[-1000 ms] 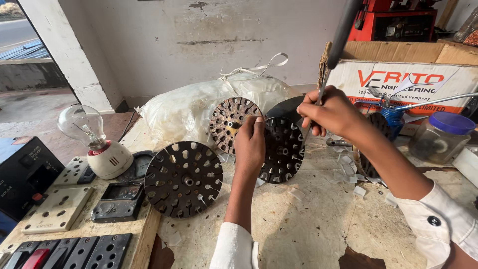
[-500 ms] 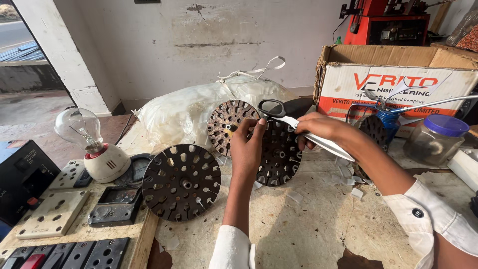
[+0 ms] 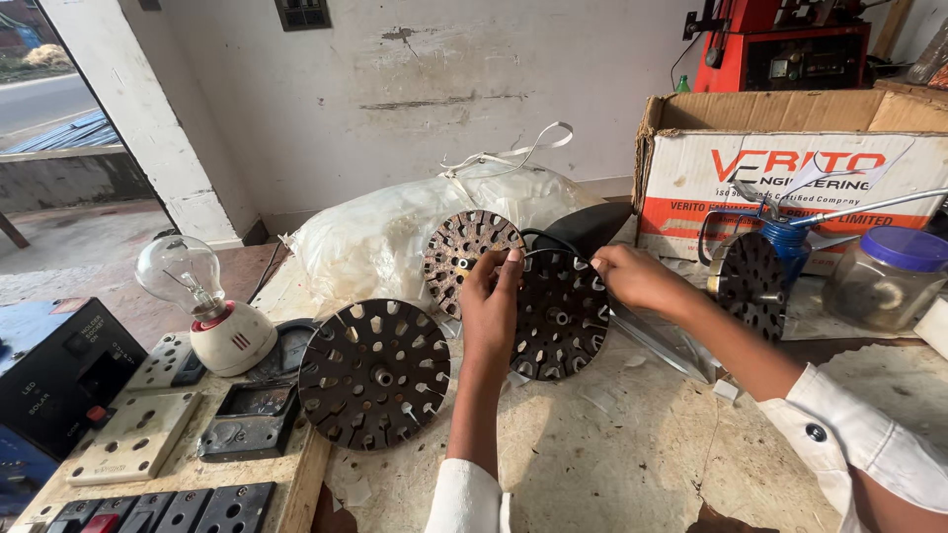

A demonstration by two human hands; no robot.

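Dark round slotted metal disc (image 3: pixel 563 316) stands on edge at the bench middle, held between both hands. Left to right from that disc: far left, black box (image 3: pixel 49 380) at the bench edge, then cream switch plates (image 3: pixel 138 434) and a clear glass bulb on a white holder (image 3: pixel 212 306). Just left of the held disc, a second dark slotted disc (image 3: pixel 375 373) leans upright, apart from it. Behind and left, a rusty brown slotted disc (image 3: pixel 464 247) rests against a clear plastic bag (image 3: pixel 395 232). Left hand (image 3: pixel 491 301) grips the held disc's left rim, fingers curled around the edge, thumb on the front. Right hand (image 3: pixel 637 276) pinches the disc's upper right rim, fingers closed tight; what else it holds, cannot tell. Right of the disc: another dark slotted disc (image 3: pixel 752 284) upright, blue oil can (image 3: pixel 790 242) behind it, cardboard box (image 3: pixel 790 148) at the back, clear jar with blue lid (image 3: pixel 894 276) far right.
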